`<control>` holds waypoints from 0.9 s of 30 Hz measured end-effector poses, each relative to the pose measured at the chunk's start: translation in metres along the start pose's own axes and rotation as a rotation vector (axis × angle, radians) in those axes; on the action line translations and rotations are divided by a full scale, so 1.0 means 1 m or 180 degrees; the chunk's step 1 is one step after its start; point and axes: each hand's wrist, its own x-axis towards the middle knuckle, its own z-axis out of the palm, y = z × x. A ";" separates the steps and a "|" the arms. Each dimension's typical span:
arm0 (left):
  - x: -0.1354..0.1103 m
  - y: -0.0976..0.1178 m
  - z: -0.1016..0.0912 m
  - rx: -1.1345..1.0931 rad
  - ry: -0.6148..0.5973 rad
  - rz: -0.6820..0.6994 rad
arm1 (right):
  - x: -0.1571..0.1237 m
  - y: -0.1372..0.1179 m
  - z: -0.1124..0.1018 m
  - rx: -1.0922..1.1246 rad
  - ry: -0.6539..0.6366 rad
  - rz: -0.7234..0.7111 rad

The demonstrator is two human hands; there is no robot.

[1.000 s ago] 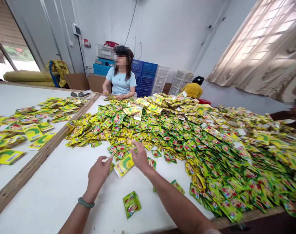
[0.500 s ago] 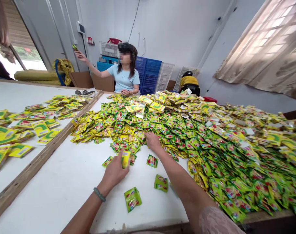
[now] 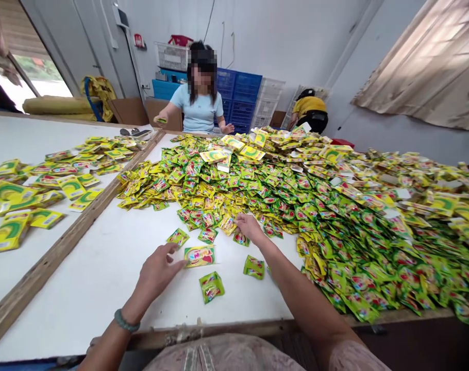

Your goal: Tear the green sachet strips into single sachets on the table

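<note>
My left hand lies low over the white table, fingers apart, fingertips at the left edge of a larger yellow-green packet that lies flat. My right hand reaches to the near edge of a huge pile of small green-yellow sachets; its fingers are curled down on a small sachet there. Loose sachets lie between my arms, one near the front edge, another beside my right forearm.
A person in a light blue shirt sits across the table holding a sachet. Another person in yellow bends at the back. The left table carries larger yellow packets. A wooden strip separates the tables. Blue crates stand behind.
My left hand has set the larger packet down flat and drawn back toward me. My right hand slid slightly nearer along the pile's edge. The person opposite lowered a raised arm.
</note>
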 end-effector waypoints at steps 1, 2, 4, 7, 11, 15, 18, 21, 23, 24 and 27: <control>0.000 0.008 0.003 0.0374 0.0027 0.0182 | -0.005 0.002 0.003 -0.0027 0.0042 0.0072; 0.001 0.016 0.007 0.0689 0.0014 0.0405 | -0.009 0.003 0.005 -0.0063 0.0094 0.0119; 0.005 0.030 0.017 0.1176 -0.0160 0.0802 | -0.014 0.004 0.010 -0.0186 0.0260 0.0122; 0.009 0.038 0.028 0.1575 -0.0459 0.0935 | -0.022 0.003 0.013 -0.0359 0.0551 -0.0019; 0.010 0.029 0.028 0.1441 -0.0516 0.0688 | -0.040 0.001 0.010 -0.0476 0.0418 -0.0160; 0.010 0.026 0.027 0.0933 -0.0611 0.0450 | -0.058 -0.004 0.010 -0.0344 0.0206 -0.0258; 0.014 0.022 0.033 0.0286 -0.0705 0.0327 | -0.064 -0.011 0.019 0.0711 0.0423 -0.0027; 0.019 0.013 0.038 -0.0822 -0.0710 0.0153 | -0.066 -0.017 0.031 0.1712 0.0409 0.0249; 0.020 0.005 0.040 -0.1581 -0.0759 0.0000 | -0.067 -0.019 0.037 0.1884 0.0204 0.0299; 0.021 0.002 0.040 -0.1881 -0.0807 -0.0061 | -0.067 -0.019 0.040 0.1856 0.0081 0.0296; 0.019 -0.003 0.038 -0.2409 -0.0942 -0.0290 | -0.065 -0.018 0.041 0.1566 -0.0356 0.0157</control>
